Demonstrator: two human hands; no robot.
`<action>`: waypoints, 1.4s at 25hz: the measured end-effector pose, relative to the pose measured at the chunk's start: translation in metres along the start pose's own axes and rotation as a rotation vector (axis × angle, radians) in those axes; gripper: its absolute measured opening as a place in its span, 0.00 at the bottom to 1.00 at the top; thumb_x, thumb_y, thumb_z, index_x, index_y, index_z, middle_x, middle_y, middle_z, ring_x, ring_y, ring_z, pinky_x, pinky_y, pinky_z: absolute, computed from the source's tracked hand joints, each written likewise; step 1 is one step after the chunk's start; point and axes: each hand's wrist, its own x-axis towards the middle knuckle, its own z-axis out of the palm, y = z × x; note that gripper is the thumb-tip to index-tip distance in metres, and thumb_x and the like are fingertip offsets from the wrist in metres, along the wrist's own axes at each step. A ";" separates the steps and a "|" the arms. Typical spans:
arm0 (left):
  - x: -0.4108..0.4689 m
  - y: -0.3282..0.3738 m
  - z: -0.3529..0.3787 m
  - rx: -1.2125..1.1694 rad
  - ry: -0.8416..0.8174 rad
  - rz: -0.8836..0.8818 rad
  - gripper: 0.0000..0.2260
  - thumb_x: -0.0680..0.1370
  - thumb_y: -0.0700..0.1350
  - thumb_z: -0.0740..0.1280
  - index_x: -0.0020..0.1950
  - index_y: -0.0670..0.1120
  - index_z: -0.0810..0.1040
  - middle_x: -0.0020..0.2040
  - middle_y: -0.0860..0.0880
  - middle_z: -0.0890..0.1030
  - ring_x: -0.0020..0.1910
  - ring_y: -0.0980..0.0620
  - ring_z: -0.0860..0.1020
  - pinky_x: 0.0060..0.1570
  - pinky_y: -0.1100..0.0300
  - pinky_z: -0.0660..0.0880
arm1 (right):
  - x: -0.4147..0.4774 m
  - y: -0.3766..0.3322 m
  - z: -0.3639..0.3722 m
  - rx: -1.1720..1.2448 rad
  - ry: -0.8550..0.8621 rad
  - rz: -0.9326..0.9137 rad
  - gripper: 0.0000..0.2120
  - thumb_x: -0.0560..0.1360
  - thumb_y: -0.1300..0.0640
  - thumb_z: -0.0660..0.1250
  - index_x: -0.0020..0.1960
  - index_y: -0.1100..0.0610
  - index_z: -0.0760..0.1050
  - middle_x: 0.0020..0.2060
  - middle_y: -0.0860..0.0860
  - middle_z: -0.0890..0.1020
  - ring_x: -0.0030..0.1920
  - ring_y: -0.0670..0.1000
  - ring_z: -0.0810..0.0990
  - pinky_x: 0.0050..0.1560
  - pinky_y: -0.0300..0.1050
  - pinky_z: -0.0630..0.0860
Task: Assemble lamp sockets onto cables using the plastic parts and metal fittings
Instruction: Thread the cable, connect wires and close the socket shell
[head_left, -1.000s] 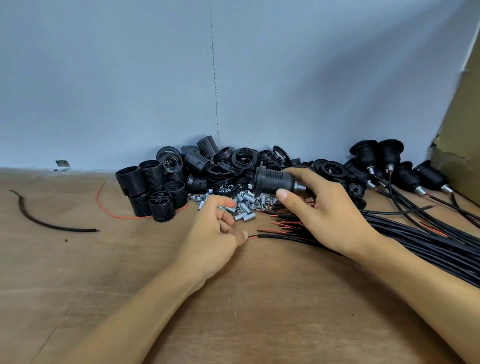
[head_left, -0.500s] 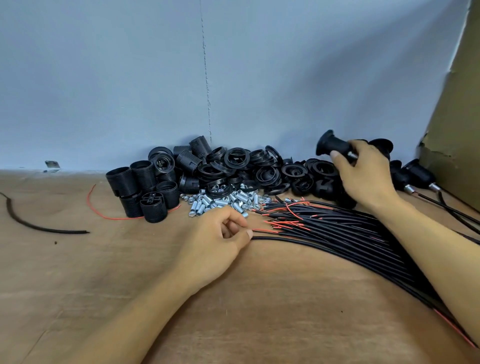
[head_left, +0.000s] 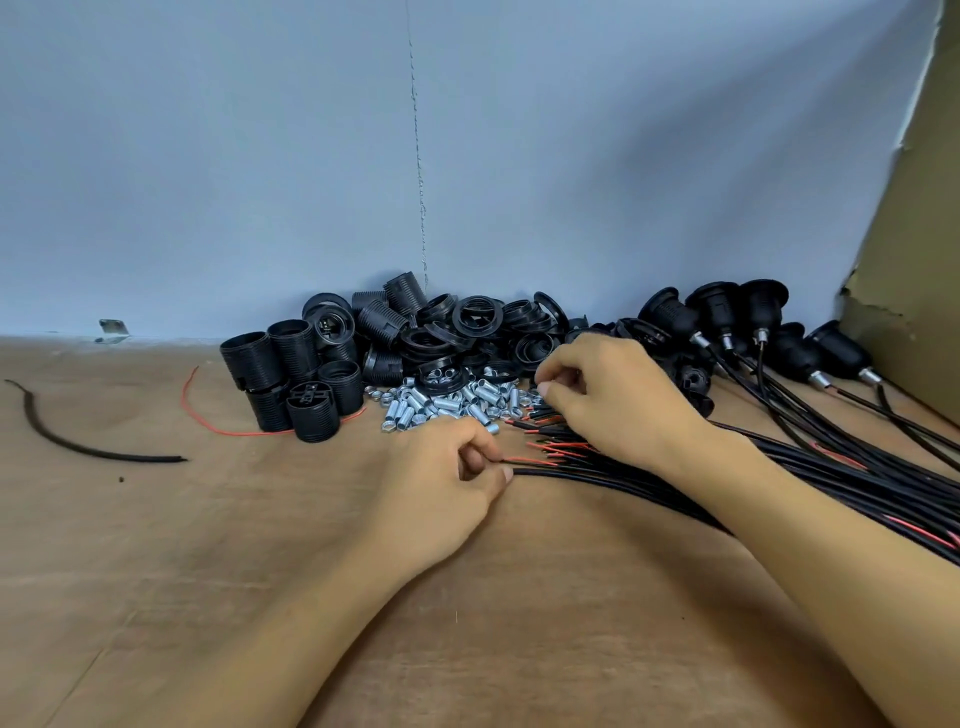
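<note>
With the left hand (head_left: 441, 478) pinching one cable (head_left: 597, 475) end, the right hand (head_left: 613, 395), fingers curled over the metal fittings (head_left: 447, 402), should lift just one cleanly.

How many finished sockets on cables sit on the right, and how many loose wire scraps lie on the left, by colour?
Finished sockets on cables: 5
Black wire scrap: 1
Red wire scrap: 1
Total: 7
The bundled cables and the loose small parts are too many to count.
</note>
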 end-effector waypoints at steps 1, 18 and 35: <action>0.000 0.001 0.001 0.039 0.018 0.012 0.06 0.73 0.45 0.78 0.40 0.51 0.81 0.34 0.55 0.78 0.33 0.62 0.73 0.35 0.69 0.67 | 0.001 -0.005 0.001 0.012 -0.059 0.020 0.04 0.76 0.52 0.70 0.48 0.48 0.83 0.38 0.42 0.79 0.43 0.47 0.78 0.53 0.51 0.77; 0.012 -0.018 -0.020 0.334 0.057 0.014 0.12 0.77 0.52 0.72 0.61 0.60 0.82 0.47 0.56 0.71 0.48 0.52 0.75 0.45 0.55 0.73 | -0.004 -0.030 0.035 0.030 -0.005 -0.131 0.06 0.82 0.53 0.61 0.58 0.51 0.74 0.43 0.46 0.81 0.49 0.53 0.78 0.56 0.54 0.71; 0.009 -0.015 -0.021 0.230 0.203 -0.108 0.06 0.75 0.43 0.72 0.47 0.55 0.82 0.33 0.65 0.78 0.46 0.57 0.80 0.40 0.62 0.71 | -0.004 -0.035 0.042 -0.226 -0.178 -0.125 0.13 0.78 0.39 0.63 0.57 0.42 0.80 0.44 0.44 0.71 0.55 0.50 0.73 0.56 0.51 0.63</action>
